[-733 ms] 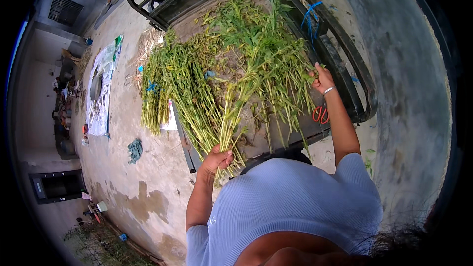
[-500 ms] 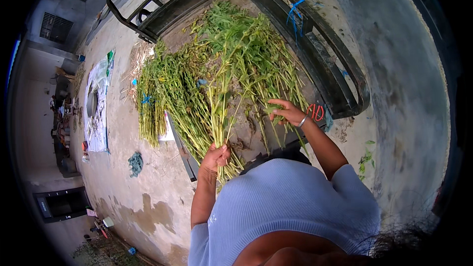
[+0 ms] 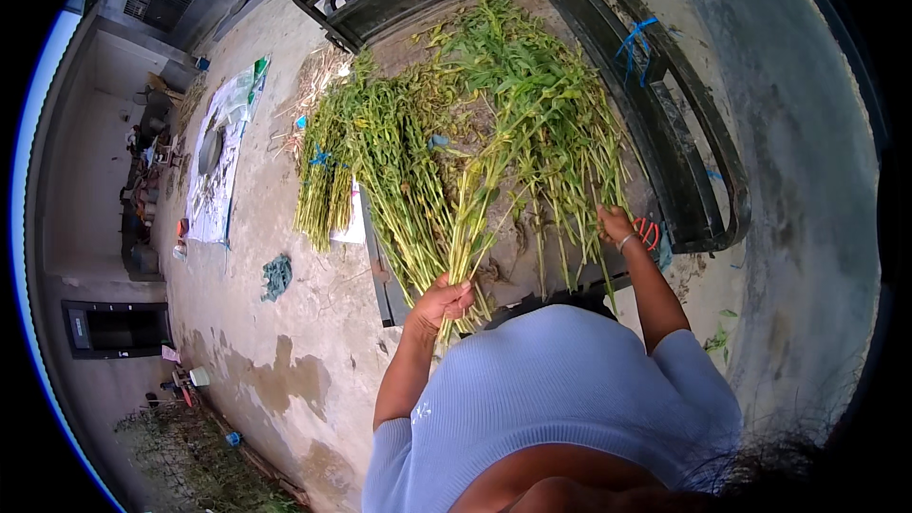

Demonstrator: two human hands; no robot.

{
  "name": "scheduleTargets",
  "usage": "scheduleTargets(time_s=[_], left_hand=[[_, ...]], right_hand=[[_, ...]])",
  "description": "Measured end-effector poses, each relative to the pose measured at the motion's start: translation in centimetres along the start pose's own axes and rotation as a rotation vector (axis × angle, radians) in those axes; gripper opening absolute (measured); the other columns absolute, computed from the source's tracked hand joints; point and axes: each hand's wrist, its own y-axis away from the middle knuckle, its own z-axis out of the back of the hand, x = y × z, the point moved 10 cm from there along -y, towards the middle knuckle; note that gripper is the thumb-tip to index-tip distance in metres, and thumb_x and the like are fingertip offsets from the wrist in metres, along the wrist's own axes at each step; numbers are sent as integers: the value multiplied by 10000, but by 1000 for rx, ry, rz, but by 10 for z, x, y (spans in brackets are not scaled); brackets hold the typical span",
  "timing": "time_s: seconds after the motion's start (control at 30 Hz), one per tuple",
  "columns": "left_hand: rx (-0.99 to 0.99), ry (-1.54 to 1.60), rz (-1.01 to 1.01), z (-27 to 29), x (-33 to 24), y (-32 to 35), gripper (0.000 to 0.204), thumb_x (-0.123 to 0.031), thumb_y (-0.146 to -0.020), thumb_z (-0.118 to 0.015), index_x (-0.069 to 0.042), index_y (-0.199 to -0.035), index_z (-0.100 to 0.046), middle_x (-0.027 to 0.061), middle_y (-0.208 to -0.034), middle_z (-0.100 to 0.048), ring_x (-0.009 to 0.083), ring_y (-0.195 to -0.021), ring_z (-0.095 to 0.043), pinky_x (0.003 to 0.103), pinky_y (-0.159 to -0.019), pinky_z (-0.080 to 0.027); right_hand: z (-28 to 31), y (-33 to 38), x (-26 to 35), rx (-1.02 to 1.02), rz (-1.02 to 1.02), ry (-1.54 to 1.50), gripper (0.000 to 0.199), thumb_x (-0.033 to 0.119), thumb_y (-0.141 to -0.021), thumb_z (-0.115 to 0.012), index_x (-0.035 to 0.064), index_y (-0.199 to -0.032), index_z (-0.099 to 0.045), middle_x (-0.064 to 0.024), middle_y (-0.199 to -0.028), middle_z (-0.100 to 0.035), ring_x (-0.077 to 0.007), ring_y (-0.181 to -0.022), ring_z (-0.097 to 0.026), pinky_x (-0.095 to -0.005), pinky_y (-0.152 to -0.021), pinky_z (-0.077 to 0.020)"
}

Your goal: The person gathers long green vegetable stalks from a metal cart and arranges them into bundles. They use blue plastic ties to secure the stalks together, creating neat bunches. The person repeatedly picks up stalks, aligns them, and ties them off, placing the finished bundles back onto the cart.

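Observation:
My left hand (image 3: 445, 302) is wrapped round the lower ends of a bunch of leafy green stalks (image 3: 466, 237), which leans up and away across the cart bed. Over at the bed's right side, my right hand (image 3: 617, 224) is closed at the stem ends of a loose pile of leafy stalks (image 3: 541, 85); its fingertips are partly hidden. Left of the held bunch, more stalks (image 3: 394, 157) lie side by side with their stems toward me. Beyond the bed's left edge is a bundle (image 3: 321, 190) with a blue tie.
The dark metal cart bed (image 3: 380, 287) has a railing (image 3: 708, 138) on its right, with a blue strip (image 3: 636, 43) knotted to it. Red-handled scissors (image 3: 649, 233) lie near my right wrist. On the concrete floor are a crumpled dark cloth (image 3: 276, 277) and a white sheet (image 3: 220, 204).
My right hand has moved right, from open space with a green leafy bit in its fingers, to the right pile's stem ends. My left hand keeps its hold. The view has shifted.

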Motion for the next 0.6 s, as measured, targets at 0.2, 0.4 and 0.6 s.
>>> scheduleTargets(time_s=[0.2, 0.4, 0.6], left_hand=[[-66, -63, -13, 14, 6, 5, 129, -105, -851, -521, -88, -978, -506, 52, -603, -494, 48, -374, -332, 182, -314, -245], [-274, 161, 18, 32, -11, -25, 181, -105, -820, -559, -90, -991, -502, 86, -627, -543, 83, -426, -403, 190, -365, -315], [-251, -127, -159, 28, -44, -95, 123, -127, -838, -539, -98, -945, -486, 50, -652, -541, 173, -631, -530, 265, -495, -424]], right_hand=[[143, 157, -224, -74, -554, 579, 247, 231, -783, -606, 8, -739, -510, -104, -583, -535, -170, -435, -525, -317, -361, -424], [154, 294, -272, 271, -817, 1009, 334, 318, -729, -557, 44, -900, -643, -147, -894, -630, -263, -804, -602, -368, -711, -461], [124, 210, -318, -41, -660, 237, 222, 266, -811, -575, 124, -981, -555, -32, -853, -591, -170, -647, -620, -325, -557, -493]])
